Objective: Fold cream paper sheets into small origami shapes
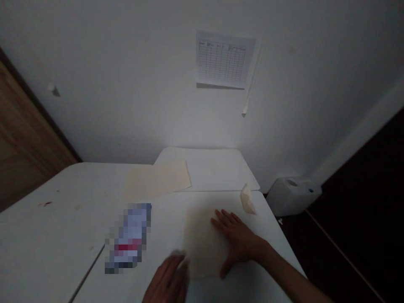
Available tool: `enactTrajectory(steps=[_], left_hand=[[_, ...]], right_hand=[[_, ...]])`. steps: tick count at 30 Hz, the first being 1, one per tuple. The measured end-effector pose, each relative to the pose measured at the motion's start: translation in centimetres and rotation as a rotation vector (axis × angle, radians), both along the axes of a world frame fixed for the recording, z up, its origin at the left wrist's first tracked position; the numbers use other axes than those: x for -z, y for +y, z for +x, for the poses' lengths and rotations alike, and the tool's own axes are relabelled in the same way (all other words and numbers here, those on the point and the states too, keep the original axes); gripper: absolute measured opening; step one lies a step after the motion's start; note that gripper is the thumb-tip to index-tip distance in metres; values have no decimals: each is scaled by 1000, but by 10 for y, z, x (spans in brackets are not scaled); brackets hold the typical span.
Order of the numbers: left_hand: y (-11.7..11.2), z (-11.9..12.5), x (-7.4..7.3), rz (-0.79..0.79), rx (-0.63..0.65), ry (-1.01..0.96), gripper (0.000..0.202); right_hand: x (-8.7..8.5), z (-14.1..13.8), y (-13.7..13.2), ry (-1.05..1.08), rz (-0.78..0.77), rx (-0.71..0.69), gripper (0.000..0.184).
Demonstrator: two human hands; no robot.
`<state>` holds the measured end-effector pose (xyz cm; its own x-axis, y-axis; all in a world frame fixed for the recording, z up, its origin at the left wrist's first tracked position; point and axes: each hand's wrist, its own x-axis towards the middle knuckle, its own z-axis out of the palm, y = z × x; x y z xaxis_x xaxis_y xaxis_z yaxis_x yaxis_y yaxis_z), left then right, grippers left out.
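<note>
A square, beige, paper-like sheet (pixel 202 244) lies flat on the white table (pixel 151 290) in front of me. My right hand (pixel 238 240) rests over its right side, fingers spread and palm down. At the sheet's lower left edge is my left hand (pixel 168 280), its fingers bent and smeared by motion. Whether those fingers pinch the sheet's edge, I cannot tell. A small folded piece (pixel 248 200) of the same beige material sits beyond my right hand, near the table's right edge.
A larger beige sheet (pixel 158 179) lies farther back, across adjoining tabletops. Left of my hands is a pixelated, phone-shaped object (pixel 129 235). A white plastic container (pixel 292 195) stands on the floor at right. A printed table (pixel 222 61) hangs on the wall.
</note>
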<state>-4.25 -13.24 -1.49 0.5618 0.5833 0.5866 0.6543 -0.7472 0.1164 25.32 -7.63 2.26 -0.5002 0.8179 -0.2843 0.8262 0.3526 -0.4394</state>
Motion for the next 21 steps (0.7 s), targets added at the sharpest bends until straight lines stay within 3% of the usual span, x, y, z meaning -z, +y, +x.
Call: enactTrajectory(steps=[5, 10, 14, 21], left_hand=[[27, 46, 0, -61, -73, 27, 45], [66, 84, 7, -94, -158, 185, 46], [80, 86, 14, -118, -163, 265, 50], [77, 80, 18, -132, -188, 331, 53]], right_hand=[[1, 0, 0, -16, 3, 2, 140], [2, 0, 1, -24, 16, -12, 140], [2, 0, -1, -31, 41, -20, 138], [3, -1, -3, -29, 56, -9, 136]])
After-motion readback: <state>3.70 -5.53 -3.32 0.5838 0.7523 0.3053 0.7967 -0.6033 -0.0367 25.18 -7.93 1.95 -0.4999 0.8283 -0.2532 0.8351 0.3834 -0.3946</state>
